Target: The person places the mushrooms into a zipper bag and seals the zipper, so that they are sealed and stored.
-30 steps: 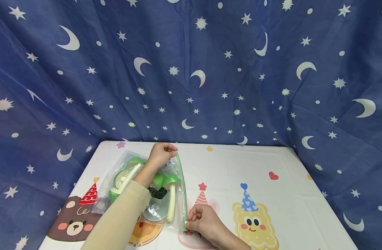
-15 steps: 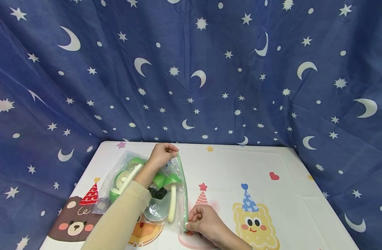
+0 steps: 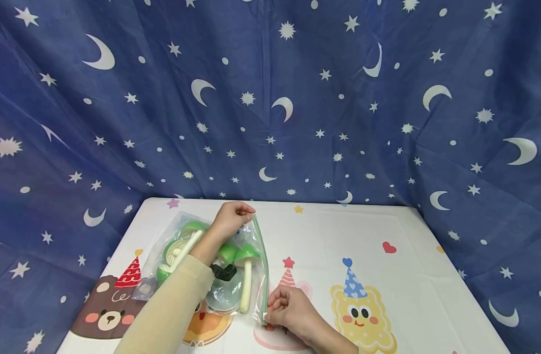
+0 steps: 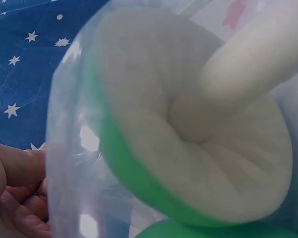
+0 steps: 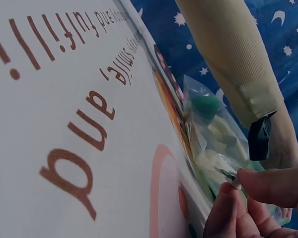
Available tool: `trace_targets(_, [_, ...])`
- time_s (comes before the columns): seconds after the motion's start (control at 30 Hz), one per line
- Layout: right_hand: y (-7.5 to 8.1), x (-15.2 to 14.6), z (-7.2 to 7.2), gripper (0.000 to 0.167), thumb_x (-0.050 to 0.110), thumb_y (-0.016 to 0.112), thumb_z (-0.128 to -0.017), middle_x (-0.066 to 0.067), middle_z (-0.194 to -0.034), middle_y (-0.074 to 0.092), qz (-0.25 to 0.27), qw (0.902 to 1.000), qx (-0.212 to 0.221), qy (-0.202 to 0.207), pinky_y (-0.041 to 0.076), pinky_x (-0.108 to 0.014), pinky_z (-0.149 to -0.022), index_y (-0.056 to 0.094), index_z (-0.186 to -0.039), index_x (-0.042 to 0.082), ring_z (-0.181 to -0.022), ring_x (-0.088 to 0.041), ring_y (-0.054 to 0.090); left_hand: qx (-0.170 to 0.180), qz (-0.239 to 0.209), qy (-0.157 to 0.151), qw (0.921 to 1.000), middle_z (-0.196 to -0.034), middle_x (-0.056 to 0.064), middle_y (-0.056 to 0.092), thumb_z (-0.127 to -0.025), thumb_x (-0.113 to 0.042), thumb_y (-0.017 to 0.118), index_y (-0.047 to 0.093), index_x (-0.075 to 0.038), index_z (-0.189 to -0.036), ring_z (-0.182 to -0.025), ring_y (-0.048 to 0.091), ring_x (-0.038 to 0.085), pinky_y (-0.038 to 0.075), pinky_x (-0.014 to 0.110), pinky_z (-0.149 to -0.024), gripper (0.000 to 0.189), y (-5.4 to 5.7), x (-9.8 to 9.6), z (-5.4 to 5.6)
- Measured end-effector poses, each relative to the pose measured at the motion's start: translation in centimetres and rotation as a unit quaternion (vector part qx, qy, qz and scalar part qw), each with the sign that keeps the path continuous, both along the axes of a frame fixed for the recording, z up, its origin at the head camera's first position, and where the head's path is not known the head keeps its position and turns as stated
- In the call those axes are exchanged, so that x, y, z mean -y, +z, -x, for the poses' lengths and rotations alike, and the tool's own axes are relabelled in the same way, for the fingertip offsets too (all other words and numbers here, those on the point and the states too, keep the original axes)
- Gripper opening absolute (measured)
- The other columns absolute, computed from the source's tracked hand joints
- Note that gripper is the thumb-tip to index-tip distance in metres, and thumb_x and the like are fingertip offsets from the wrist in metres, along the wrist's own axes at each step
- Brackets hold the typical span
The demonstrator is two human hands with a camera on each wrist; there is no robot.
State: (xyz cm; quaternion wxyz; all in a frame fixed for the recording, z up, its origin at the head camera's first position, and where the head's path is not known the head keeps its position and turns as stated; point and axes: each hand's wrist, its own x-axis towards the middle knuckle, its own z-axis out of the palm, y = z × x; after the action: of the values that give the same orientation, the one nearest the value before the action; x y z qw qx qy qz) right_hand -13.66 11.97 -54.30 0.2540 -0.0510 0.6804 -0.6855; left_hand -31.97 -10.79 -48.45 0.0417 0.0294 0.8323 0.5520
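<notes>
A clear zip bag (image 3: 258, 297) lies on the table with its green zip edge (image 3: 267, 275) facing right. Through the film show several green-capped toy mushrooms (image 3: 246, 285) with cream stems; one mushroom (image 4: 154, 109) fills most of the left wrist view. My left hand (image 3: 229, 219) reaches across the bag and pinches the far end of the zip edge. At the near end, my right hand (image 3: 292, 310) pinches a small white slider (image 5: 235, 182) between thumb and forefinger. The left forearm covers the middle of the bag.
The white tablecloth (image 3: 341, 236) carries cartoon prints and, in the right wrist view, brown lettering (image 5: 72, 176). A blue curtain (image 3: 297, 147) with moons and stars stands behind and at both sides. A black wrist device (image 3: 224, 272) sits on the left wrist above the bag.
The green zip edge bows slightly more to the right. Both hands keep their hold at its two ends.
</notes>
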Motion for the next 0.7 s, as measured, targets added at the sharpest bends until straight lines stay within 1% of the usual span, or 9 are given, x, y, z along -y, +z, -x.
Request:
trace_targets(0.07, [0.0,-0.1,0.0,0.026,-0.009,0.079,-0.082,-0.007,-0.081,0.070,0.008,1.0000,0.002,0.002,0.058,-0.022,-0.059,0.063,-0.103,-0.008,-0.067,-0.019,0.075,-0.004,0.001,-0.003,1.0000,-0.096,0.010,0.076,-0.098,-0.001,0.072,0.079,-0.001,-0.109,-0.083,0.065,0.015,0.053,0.023,-0.073,0.013,0.0,0.0,0.1])
trace_targets(0.17, [-0.1,-0.2,0.1,0.027,-0.009,0.078,-0.080,-0.007,-0.082,0.071,0.014,0.9999,0.007,0.004,0.057,-0.022,-0.058,0.063,-0.103,-0.008,-0.067,-0.019,0.075,-0.008,0.000,-0.007,0.9999,-0.097,0.012,0.077,-0.097,0.000,0.072,0.079,0.001,-0.111,-0.083,0.066,0.014,0.053,0.022,-0.073,0.015,-0.1,0.0,0.1])
trace_targets(0.3, [-0.1,-0.4,0.3,0.029,-0.008,0.080,-0.079,-0.010,-0.086,0.074,0.007,0.9999,0.009,-0.002,0.052,-0.020,-0.053,0.064,-0.102,-0.007,-0.065,-0.017,0.073,-0.006,-0.008,-0.013,0.9999,-0.100,0.014,0.078,-0.097,0.000,0.072,0.079,0.002,-0.114,-0.084,0.067,0.013,0.053,0.022,-0.073,0.018,0.1,-0.2,0.0])
trace_targets(0.43, [0.1,-0.7,0.6,0.028,-0.007,0.081,-0.079,-0.012,-0.090,0.075,-0.008,0.9999,0.010,-0.010,0.048,-0.019,-0.051,0.065,-0.102,-0.005,-0.066,-0.013,0.069,-0.005,-0.020,-0.018,0.9996,-0.105,0.017,0.080,-0.097,0.001,0.070,0.078,0.003,-0.116,-0.090,0.072,0.015,0.054,0.022,-0.074,0.020,0.2,-0.3,-0.1])
trace_targets(0.57, [0.1,-0.9,0.9,0.028,-0.006,0.080,-0.081,-0.013,-0.092,0.076,-0.017,0.9997,0.011,-0.016,0.050,-0.020,-0.054,0.066,-0.105,-0.005,-0.069,-0.012,0.068,-0.001,-0.029,-0.016,0.9995,-0.110,0.019,0.081,-0.097,0.004,0.068,0.077,0.003,-0.116,-0.099,0.076,0.022,0.055,0.021,-0.075,0.021,0.2,-0.3,-0.1])
trace_targets(0.67, [0.0,-1.0,1.0,0.029,-0.007,0.080,-0.081,-0.014,-0.094,0.077,-0.017,0.9996,0.007,-0.022,0.055,-0.020,-0.060,0.066,-0.106,-0.006,-0.073,-0.013,0.069,0.002,-0.028,-0.014,0.9995,-0.113,0.020,0.081,-0.098,0.003,0.068,0.077,0.003,-0.118,-0.104,0.077,0.027,0.056,0.022,-0.076,0.021,0.3,-0.3,-0.2])
trace_targets(0.7, [0.0,-1.0,1.1,0.029,-0.007,0.080,-0.081,-0.014,-0.094,0.077,-0.016,0.9995,0.007,-0.025,0.057,-0.020,-0.062,0.066,-0.106,-0.006,-0.074,-0.013,0.069,0.003,-0.027,-0.013,0.9995,-0.114,0.019,0.081,-0.099,0.002,0.068,0.077,0.002,-0.118,-0.104,0.077,0.027,0.058,0.024,-0.078,0.021,0.3,-0.2,-0.2])
